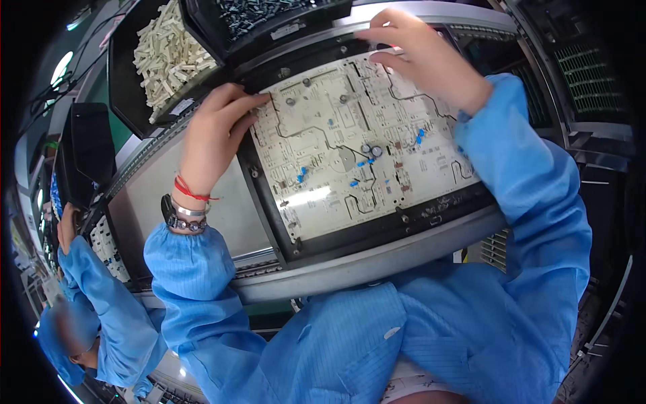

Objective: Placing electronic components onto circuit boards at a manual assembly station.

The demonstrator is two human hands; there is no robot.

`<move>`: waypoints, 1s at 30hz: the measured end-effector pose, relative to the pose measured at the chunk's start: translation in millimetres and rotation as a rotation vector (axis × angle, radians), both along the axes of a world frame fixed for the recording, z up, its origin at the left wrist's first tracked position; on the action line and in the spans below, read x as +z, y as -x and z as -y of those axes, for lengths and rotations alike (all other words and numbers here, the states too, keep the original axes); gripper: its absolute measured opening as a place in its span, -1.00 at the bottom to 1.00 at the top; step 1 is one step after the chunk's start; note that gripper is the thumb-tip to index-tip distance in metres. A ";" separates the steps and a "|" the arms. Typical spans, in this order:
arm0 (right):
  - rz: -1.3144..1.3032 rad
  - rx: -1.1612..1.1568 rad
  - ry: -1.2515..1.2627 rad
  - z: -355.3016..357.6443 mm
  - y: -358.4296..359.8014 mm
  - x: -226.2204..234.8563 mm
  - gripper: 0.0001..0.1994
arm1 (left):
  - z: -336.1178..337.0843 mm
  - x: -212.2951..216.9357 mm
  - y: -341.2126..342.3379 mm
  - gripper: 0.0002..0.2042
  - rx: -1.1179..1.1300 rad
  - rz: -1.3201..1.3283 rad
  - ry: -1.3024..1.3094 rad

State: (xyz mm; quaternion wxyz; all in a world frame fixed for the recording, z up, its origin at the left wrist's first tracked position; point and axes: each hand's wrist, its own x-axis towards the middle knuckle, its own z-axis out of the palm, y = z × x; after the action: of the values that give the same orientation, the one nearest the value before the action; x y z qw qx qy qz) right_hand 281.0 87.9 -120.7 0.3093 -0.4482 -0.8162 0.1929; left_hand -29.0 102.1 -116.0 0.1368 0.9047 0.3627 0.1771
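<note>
A pale circuit board (316,182) lies in a black frame (336,249) in front of me. It carries blue parts, round capacitors and dark lines. My left hand (214,131) is at the board's upper left corner. Its index fingertip touches the corner area, and the thumb sits lower, apart from it. I see nothing held there. Above the board's upper right part hovers my right hand (427,60), thumb and index finger spread. A small reddish spot shows between its fingers, too small to name.
Beyond the frame stand a black bin of cream-coloured parts (168,57) and a black bin of small dark parts (259,17). A metal rail (363,252) runs along the near side. At the left, a co-worker in a blue sleeve (111,289) reaches toward the line.
</note>
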 end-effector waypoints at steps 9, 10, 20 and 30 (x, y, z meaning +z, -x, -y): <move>-0.112 -0.412 0.088 7.5 52.9 -23.3 -0.88 | 11.7 1.5 9.3 -0.62 -0.083 -0.099 -0.167; -0.115 -0.404 0.085 6.0 55.9 -21.6 -0.88 | 13.4 2.8 10.7 -0.61 -0.078 -0.136 -0.177; 0.111 0.033 -0.316 -33.4 82.6 73.9 -0.89 | -36.1 41.9 48.2 -0.78 0.178 0.082 -0.385; 0.440 0.029 -0.042 -100.1 99.4 54.8 -0.86 | -72.0 41.9 57.9 -0.88 0.136 -0.248 -0.206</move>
State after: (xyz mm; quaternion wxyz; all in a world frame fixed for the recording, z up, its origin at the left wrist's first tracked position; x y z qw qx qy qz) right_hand 181.6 188.0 -66.0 0.1303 -0.4612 -0.8742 0.0778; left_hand -86.9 174.1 -74.0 -0.0147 0.9022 0.4170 0.1093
